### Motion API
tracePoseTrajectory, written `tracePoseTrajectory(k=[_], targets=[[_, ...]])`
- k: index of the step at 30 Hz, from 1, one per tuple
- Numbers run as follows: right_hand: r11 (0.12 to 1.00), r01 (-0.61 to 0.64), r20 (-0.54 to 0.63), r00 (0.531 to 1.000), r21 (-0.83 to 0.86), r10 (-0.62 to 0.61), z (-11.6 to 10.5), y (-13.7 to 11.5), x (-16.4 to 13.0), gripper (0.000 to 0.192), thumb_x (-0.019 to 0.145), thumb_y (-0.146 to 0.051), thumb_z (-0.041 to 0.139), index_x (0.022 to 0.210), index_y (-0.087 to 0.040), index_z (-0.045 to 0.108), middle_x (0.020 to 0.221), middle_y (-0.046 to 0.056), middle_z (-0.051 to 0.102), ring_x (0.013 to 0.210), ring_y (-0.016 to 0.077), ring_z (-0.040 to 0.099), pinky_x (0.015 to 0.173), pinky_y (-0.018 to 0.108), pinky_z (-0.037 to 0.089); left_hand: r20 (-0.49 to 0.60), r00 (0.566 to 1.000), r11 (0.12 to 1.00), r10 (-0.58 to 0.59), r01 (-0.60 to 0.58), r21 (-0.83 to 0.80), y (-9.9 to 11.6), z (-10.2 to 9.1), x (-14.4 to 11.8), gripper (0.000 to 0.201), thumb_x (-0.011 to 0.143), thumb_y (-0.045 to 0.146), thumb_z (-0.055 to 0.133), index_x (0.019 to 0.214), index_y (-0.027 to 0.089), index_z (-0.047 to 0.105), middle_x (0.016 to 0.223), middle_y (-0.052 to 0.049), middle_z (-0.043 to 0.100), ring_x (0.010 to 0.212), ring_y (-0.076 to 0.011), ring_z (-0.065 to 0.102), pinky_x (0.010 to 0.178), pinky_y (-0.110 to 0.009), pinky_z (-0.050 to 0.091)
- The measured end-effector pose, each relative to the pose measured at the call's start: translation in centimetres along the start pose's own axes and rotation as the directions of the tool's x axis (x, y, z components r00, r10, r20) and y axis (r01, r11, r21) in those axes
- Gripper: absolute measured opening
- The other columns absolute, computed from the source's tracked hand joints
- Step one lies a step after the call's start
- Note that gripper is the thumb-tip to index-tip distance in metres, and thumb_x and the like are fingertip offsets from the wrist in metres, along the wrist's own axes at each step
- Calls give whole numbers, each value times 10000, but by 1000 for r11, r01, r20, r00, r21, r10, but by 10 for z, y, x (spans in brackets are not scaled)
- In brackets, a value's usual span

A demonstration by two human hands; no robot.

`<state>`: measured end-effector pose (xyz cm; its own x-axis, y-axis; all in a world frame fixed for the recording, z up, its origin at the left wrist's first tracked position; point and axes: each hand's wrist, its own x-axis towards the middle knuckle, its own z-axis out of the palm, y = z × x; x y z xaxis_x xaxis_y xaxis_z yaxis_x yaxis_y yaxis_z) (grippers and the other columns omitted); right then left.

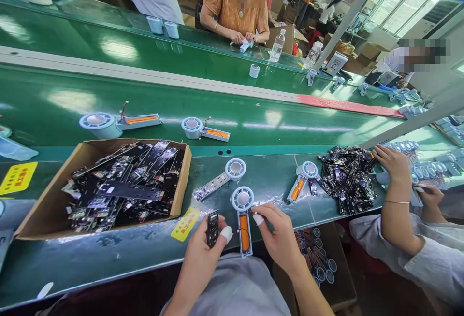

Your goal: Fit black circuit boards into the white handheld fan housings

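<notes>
At table edge: left hand (203, 253) grip pinches black circuit board (212, 228); right hand (277, 236) grip pinches fan half-shell (243, 219), orange battery.

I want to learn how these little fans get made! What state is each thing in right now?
Left hand: pinching a small black circuit board.
Right hand: fingers touching the white fan half-shell with orange battery, lying open.
Brown cardboard box: open, full of black boards.
Clear plastic bottle: upright.
Green conveyor belt: carrying two fan shells.
</notes>
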<state>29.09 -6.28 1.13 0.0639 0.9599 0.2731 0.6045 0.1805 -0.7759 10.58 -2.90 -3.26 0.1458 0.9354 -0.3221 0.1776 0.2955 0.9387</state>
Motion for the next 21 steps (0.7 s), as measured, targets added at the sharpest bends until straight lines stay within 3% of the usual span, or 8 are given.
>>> tracePoseTrajectory(k=[5, 9, 11, 14, 17, 21], targets=[[999, 42, 2, 999, 25, -42, 6, -6, 7, 236, 970, -111, 517, 1084, -220, 693, 1049, 80, 688, 958, 175, 674, 829, 285, 568, 108, 993, 997, 49, -55, 53, 12, 7, -5, 218, 748, 381, 640, 892, 222, 603, 797, 7, 663, 647, -162, 605, 631, -290, 521], [1000, -19, -32, 999, 23, 20, 4, -18, 6, 229, 940, -86, 507, 1066, -221, 644, 1049, 71, 705, 967, 184, 676, 822, 304, 574, 64, 995, 993, 76, -81, 82, 18, 13, -4, 180, 795, 402, 584, 833, 226, 596, 735, 16, 635, 663, -173, 607, 649, -297, 515], [998, 39, -45, 998, -54, -42, 4, -25, 3, 324, 914, -76, 516, 1194, -221, 594, 1146, 93, 690, 1056, 213, 648, 890, 360, 564, 26, 998, 998, 49, -50, 49, 17, 12, -2, 191, 784, 403, 599, 851, 224, 593, 763, 10, 646, 701, -181, 623, 676, -305, 522], [971, 209, 95, 975, -113, -199, 10, -30, 0, 428, 907, -91, 544, 1318, -210, 529, 1240, 119, 661, 1123, 244, 605, 959, 425, 541, 19, 1000, 999, 24, -23, -46, 15, 8, 2, 227, 739, 375, 626, 895, 214, 591, 812, -3, 666, 766, -193, 641, 722, -318, 531], [960, 238, 182, 961, -148, -210, 19, -21, 1, 371, 933, -79, 514, 1283, -195, 561, 1157, 120, 690, 1035, 246, 620, 889, 418, 567, 20, 1000, 992, -19, 22, -124, 17, 5, 4, 276, 690, 362, 650, 906, 204, 584, 807, -6, 670, 745, -188, 628, 691, -310, 526], [971, 187, 160, 974, -152, -163, 26, -2, 0, 318, 961, -63, 496, 1228, -208, 590, 1085, 97, 707, 952, 228, 625, 834, 390, 576, 30, 996, 980, -90, 94, -178, 21, 1, 3, 297, 676, 375, 668, 894, 206, 557, 798, 6, 657, 635, -151, 574, 554, -263, 478]])
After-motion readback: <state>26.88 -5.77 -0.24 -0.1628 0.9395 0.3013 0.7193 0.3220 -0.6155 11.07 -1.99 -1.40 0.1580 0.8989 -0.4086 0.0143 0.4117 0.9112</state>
